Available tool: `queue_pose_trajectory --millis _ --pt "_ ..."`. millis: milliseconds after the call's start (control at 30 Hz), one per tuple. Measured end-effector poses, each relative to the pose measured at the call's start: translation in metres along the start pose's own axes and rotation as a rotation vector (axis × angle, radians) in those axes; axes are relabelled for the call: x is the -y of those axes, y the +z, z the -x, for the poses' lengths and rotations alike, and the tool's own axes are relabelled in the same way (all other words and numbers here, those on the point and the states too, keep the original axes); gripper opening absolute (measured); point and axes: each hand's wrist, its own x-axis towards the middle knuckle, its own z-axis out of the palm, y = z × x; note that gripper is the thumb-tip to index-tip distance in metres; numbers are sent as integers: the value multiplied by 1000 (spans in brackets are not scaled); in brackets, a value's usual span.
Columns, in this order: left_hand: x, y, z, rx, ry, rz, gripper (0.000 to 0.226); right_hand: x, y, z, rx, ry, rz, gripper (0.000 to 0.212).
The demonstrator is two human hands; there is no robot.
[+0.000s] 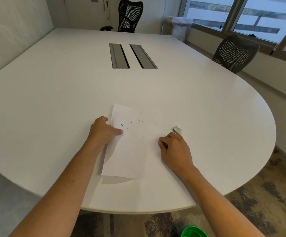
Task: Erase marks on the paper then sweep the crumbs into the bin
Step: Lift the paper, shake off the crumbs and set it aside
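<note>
Paper (128, 151) lies on the white surface (53, 100), near the person's edge, its near end lifted a little and casting a shadow. It serves as the landmark for all that follows.

Left hand (103, 132) rests on the paper's left edge. Thumb lies flat on the sheet; the other fingers (103, 119) curl over the edge onto the surface. It seems to be holding the sheet down or starting to lift it; which one cannot be told.

Right hand (174, 147) sits just right of the paper, fingers curled inward. Whether they pinch anything cannot be told.

Eraser (177, 130), a small grey-white block, lies beyond the right hand and right of the paper, free of both hands.

Crumbs (132, 124), short dark specks, are scattered over the far half of the paper. No pencil marks can be made out on the sheet.

Bin (194, 232): a green rim shows on the floor, nearer than the paper and to its right, below the surface edge.

Judgement: erasing looks finished, with the eraser put down; the sweeping step is in hand. The next move calls for gathering the specks without scattering them, either brushing them toward the near right edge or lifting the sheet level, then tipping them over the bin. The crumbs are light and the curled sheet may spill them early.
</note>
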Motion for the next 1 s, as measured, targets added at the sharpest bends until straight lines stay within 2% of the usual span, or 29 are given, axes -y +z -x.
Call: queue_pose_trajectory --millis 233,400,467,567,900,967,1000 --pt "7 1 -6 -61 39 69 73 0 -1 2 -15 7 -14 25" --pt "9 -2 -9 -11 92 139 33 -3 -1 -3 -16 96 -97 24" --pt "11 -3 -7 6 114 170 25 -2 -2 -4 -22 149 -158 21" --pt "16 -4 -9 -7 119 237 21 3 -7 -6 -54 228 -251 18" --pt "17 -8 -10 33 133 436 17 10 -18 -41 43 421 -400 51" --pt "14 -8 -9 37 139 462 16 13 -20 -50 71 446 -429 45" --pt "12 -8 -9 40 142 475 16 13 -19 -53 80 458 -452 35"
